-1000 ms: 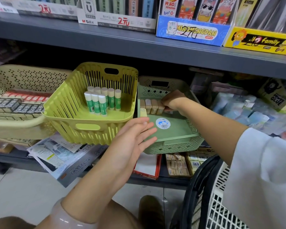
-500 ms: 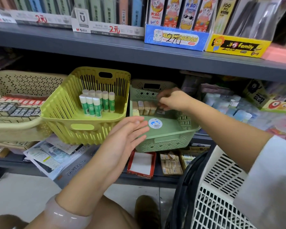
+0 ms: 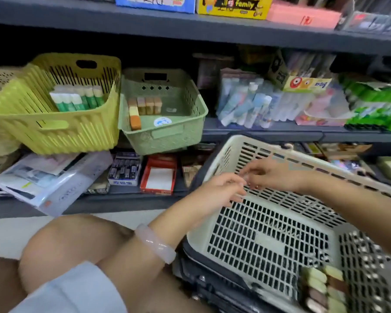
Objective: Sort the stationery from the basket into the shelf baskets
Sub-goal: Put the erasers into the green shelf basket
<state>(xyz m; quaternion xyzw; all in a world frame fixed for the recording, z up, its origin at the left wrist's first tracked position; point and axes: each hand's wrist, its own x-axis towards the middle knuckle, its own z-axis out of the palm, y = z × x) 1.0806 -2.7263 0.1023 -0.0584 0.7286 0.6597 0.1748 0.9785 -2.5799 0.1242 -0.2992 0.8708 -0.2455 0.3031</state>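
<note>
Head view, nearest first: a bent knee (image 3: 61, 247) and a pale sleeve (image 3: 72, 292) fill the lower left, with a pale bangle (image 3: 155, 243) on the left wrist. Beside them to the right sits the white shopping basket (image 3: 215, 231), its slotted floor mostly bare. A small cluster of erasers (image 3: 321, 288), pale green and brown, lies in its near right corner.

Both hands hang over the far part of that basket, close together, fingertips nearly meeting. The left hand (image 3: 221, 188) has its fingers loosely bent and carries nothing that can be seen. The right hand (image 3: 269, 175) reaches in from the right with fingers relaxed and slightly spread, also holding nothing visible; motion blur softens both.

Beyond the basket, on the low shelf, lie a red tray (image 3: 158, 175), a box of dark items (image 3: 124, 169) and a plastic-wrapped pack (image 3: 52, 179).

Above those, tilted forward on the shelf edge, stand two shelf baskets side by side, touching. The yellow-green basket (image 3: 54, 132) on the left holds a row of glue sticks (image 3: 77, 99) with green bodies. The pale green basket (image 3: 167, 134) on the right holds a row of tan and orange erasers at its left side (image 3: 142, 107) and a round blue-and-white sticker (image 3: 162, 121) on its floor.

Farther right, bagged glue tubes (image 3: 246, 102) crowd the shelf. Coloured display boxes (image 3: 233, 6) line the shelf overhead.
</note>
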